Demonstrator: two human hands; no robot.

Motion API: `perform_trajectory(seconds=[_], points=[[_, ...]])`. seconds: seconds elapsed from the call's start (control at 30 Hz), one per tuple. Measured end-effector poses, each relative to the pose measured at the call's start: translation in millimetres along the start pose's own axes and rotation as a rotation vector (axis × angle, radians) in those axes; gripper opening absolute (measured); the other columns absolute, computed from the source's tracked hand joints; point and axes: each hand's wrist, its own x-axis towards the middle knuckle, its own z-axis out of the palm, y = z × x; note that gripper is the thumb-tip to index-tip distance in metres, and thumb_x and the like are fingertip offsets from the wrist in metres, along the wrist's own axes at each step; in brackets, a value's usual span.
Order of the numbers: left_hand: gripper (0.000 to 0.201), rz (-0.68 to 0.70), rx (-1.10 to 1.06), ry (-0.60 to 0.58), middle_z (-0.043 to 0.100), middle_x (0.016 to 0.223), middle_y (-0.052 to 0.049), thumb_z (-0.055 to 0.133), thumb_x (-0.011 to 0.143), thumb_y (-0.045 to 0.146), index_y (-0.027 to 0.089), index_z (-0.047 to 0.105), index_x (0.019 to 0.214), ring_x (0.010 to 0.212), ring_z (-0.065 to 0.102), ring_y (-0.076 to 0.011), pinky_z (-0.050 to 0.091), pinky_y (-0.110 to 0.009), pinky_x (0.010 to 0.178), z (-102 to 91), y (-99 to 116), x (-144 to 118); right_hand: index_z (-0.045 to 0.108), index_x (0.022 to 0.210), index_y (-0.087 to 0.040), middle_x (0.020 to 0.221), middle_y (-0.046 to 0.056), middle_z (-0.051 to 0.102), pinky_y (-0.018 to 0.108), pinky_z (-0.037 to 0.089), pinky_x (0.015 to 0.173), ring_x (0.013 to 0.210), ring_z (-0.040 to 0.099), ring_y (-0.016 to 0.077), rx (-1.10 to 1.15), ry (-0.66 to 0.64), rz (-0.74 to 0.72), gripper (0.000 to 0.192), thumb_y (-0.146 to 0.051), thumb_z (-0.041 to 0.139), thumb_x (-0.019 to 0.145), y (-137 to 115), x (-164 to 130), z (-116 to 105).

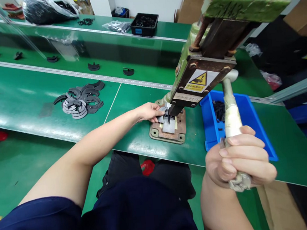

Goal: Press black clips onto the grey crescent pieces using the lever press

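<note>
My left hand (151, 112) pinches a curved grey-and-black plastic part (162, 117) on the base plate (157, 133) of a green hand press (189, 65). The press's dark ram (176, 107) comes down right beside or onto that part; I cannot tell if they touch. Wrapped round the tape-covered press lever (232, 117) is my right hand (240, 159), its fingers closed. Left of the press lies a pile of similar curved parts (81, 100) on the green table. Under the right forearm's side, a blue bin (253, 120) holds small dark pieces.
Several curved parts (93, 66) sit spaced out along a green conveyor belt (71, 66) behind the table. On the far shelf stand a black bin (145, 24) of dark pieces and a clear plastic bag (47, 9). A person's blurred edge shows at the far left.
</note>
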Motion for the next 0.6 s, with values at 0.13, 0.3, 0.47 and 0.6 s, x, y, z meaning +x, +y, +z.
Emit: perform_trajectory(seconds=[0.13, 0.3, 0.47, 0.6], points=[[0.039, 0.0, 0.029, -0.046, 0.07, 0.063, -0.003, 0.094, 0.083, 0.039, 0.016, 0.062, 0.08, 0.053, 0.068, -0.0125, 0.053, -0.022, 0.052, -3.8, 1.8, 4.4, 0.034, 0.063, -0.024, 0.053, -0.007, 0.041, 0.041, 0.058, 0.091, 0.066, 0.057, 0.0121, 0.005, 0.008, 0.012, 0.048, -0.042, 0.071, 0.089, -1.2, 0.7, -3.4], [0.04, 0.093, 0.064, -0.119, 0.07, 0.066, -0.001, 0.094, 0.082, 0.041, 0.016, 0.062, 0.084, 0.053, 0.068, -0.0117, 0.057, -0.022, 0.053, -9.6, 3.9, 4.9, 0.034, 0.065, -0.023, 0.058, -0.008, 0.047, 0.044, 0.057, 0.096, 0.072, 0.062, 0.0113, -0.024, -0.138, 0.022, 0.05, -0.045, 0.07, 0.091, -3.7, 2.6, -13.1], [0.039, 0.086, 0.068, -0.116, 0.072, 0.07, -0.003, 0.093, 0.083, 0.04, 0.016, 0.062, 0.088, 0.056, 0.072, -0.0146, 0.06, -0.023, 0.054, -8.8, 3.4, 2.5, 0.03, 0.064, -0.022, 0.056, -0.008, 0.045, 0.04, 0.058, 0.095, 0.071, 0.062, 0.0102, 0.024, -0.083, -0.019, 0.053, -0.043, 0.071, 0.089, 1.4, 2.6, -10.3], [0.037, 0.01, 0.062, -0.086, 0.072, 0.07, -0.004, 0.095, 0.08, 0.036, 0.016, 0.065, 0.088, 0.054, 0.072, -0.0173, 0.06, -0.025, 0.052, -5.6, 8.2, 2.4, 0.028, 0.063, -0.023, 0.053, -0.008, 0.042, 0.04, 0.06, 0.092, 0.065, 0.058, 0.0111, 0.042, -0.013, -0.037, 0.054, -0.043, 0.072, 0.087, 5.5, 1.6, -3.7]])
